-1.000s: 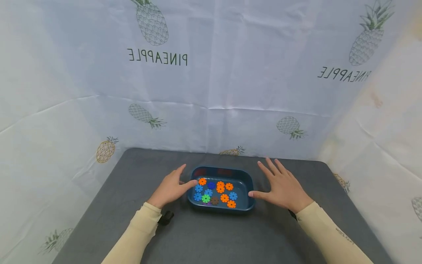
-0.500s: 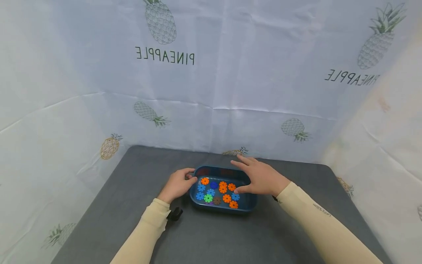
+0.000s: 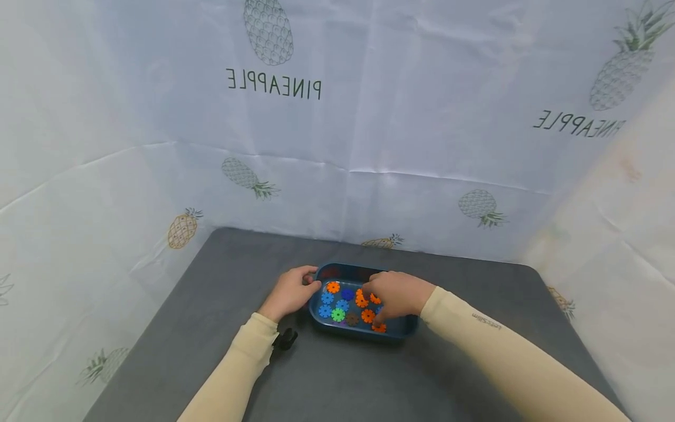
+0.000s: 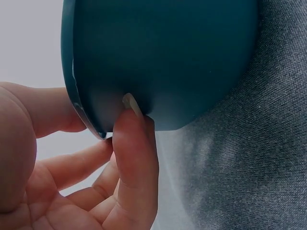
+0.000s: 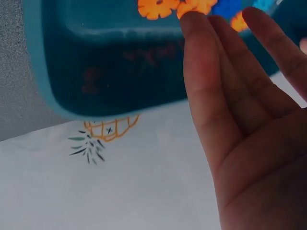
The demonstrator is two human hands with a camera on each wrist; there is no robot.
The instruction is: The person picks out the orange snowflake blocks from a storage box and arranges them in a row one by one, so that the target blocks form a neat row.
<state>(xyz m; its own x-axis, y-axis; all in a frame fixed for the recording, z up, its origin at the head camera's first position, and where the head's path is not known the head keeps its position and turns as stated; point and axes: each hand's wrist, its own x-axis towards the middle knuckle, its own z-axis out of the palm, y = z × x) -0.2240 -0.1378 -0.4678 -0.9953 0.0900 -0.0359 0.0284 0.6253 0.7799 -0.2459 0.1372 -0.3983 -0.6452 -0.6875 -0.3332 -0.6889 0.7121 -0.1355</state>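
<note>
A dark teal tray holds several flower-shaped discs in orange, blue, green and brown. At its left end my left hand grips the rim; in the left wrist view the thumb lies over the rim of the tray and curled fingers press its outer wall. My right hand reaches over the tray's right part, fingers pointing down among the orange discs. In the right wrist view its fingertips are at an orange disc; whether they touch it, I cannot tell.
The tray stands on a dark grey table. Behind and beside the table hangs a white cloth printed with pineapples. A small black object shows at my left wrist.
My right hand has moved left from beside the tray and down into it. My left hand has closed on the tray's left rim. The head view has shifted slightly.
</note>
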